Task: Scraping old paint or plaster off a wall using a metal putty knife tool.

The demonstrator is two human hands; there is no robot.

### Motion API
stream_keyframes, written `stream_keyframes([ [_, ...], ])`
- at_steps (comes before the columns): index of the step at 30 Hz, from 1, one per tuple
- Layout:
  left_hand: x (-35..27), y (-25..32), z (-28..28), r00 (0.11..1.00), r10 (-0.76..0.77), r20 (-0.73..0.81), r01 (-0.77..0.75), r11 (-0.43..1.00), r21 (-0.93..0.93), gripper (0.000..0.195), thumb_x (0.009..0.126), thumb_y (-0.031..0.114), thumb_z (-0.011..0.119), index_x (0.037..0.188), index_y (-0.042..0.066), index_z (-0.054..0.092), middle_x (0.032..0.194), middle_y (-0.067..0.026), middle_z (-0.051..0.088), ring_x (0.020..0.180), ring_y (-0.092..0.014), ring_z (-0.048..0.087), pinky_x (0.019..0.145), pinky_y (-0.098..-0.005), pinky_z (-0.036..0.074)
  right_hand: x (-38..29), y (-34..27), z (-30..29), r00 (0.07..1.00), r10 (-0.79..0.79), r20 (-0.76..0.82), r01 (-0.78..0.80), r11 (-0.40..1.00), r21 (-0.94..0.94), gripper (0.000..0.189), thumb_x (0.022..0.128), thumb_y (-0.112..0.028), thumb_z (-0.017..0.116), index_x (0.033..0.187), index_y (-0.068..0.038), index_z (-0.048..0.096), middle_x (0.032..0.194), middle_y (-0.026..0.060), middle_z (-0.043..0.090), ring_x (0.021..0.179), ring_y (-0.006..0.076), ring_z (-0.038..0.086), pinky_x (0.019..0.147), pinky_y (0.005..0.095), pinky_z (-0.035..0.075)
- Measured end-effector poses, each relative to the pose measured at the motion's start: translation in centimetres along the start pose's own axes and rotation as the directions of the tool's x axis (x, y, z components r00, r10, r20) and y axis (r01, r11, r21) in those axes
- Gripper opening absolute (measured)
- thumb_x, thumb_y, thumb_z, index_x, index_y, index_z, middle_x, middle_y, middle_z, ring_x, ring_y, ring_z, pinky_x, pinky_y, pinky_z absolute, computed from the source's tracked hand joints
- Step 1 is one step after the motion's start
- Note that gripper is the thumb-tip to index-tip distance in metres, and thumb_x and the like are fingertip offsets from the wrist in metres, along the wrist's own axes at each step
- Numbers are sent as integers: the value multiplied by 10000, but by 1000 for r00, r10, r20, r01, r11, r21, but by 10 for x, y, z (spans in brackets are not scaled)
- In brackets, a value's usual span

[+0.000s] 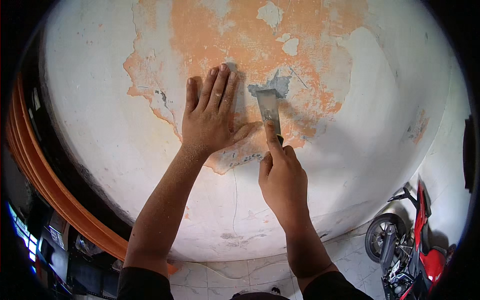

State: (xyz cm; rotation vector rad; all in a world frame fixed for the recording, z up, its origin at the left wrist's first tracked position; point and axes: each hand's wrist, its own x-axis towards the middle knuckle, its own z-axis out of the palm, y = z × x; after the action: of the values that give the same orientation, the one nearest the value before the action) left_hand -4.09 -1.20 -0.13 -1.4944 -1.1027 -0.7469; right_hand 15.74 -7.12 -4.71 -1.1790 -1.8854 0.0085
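Note:
My left hand (pixel 210 108) lies flat against a wall (pixel 112 150) with peeling paint, fingers pointing up and thumb out to the right. Dust coats the hand and forearm. My right hand (pixel 283 176) grips a putty knife (pixel 269 107) by its dark handle, the index finger stretched along the metal blade. The blade's wide end meets the lower edge of a bare grey patch (pixel 279 82). Around both hands, an exposed orange paint layer (pixel 210 33) shows within ragged edges of white paint. Most of the handle is hidden in my fist.
A red and black motorcycle (pixel 423 240) stands at the lower right beside the wall. Orange curved trim or fabric (pixel 56 187) runs down the left side. Below are floor tiles (pixel 228 272) with a thin cable (pixel 221 275) along them.

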Motion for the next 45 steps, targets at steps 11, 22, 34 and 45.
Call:
stream_keyframes([
  [11, -2, -3, 1, 1000, -1, 10, 1, 1000, 19, 1145, 831, 863, 524, 1606, 44, 323, 1688, -167, 268, 1587, -317, 196, 1267, -593, 54, -1, -12, -3, 995, 82, 55, -84, 996, 25, 619, 992, -110, 539, 1589, -214, 410, 945, 191, 639, 828, 360, 689, 762, 475, 578],
  [22, 0, -2, 2, 1000, -8, 1, 8, 1000, -7, 1134, 835, 853, 535, 1604, 47, 327, 1689, -167, 267, 1587, -308, 197, 1271, -583, 50, 2, -8, 0, 999, 31, 29, -32, 999, 25, 674, 977, -124, 571, 1610, -210, 355, 956, 196, 622, 792, 372, 694, 714, 472, 591],
  [34, -1, 1, 0, 1000, -19, -11, 19, 999, -35, 1004, 883, 760, 558, 1600, 88, 353, 1687, -128, 281, 1581, -274, 223, 1277, -581, 83, 7, -4, 4, 1000, 17, 26, -18, 999, 28, 682, 983, -125, 564, 1619, -204, 332, 966, 208, 622, 801, 381, 699, 711, 482, 592],
  [45, -7, -1, 0, 998, 28, -51, -34, 993, -116, 734, 950, 464, 643, 1554, 98, 444, 1648, -95, 380, 1545, -276, 321, 1267, -571, 159, 1, -2, 14, 999, -31, 15, 31, 999, 11, 706, 978, -164, 604, 1622, -181, 316, 956, 205, 612, 753, 374, 705, 660, 470, 605],
])
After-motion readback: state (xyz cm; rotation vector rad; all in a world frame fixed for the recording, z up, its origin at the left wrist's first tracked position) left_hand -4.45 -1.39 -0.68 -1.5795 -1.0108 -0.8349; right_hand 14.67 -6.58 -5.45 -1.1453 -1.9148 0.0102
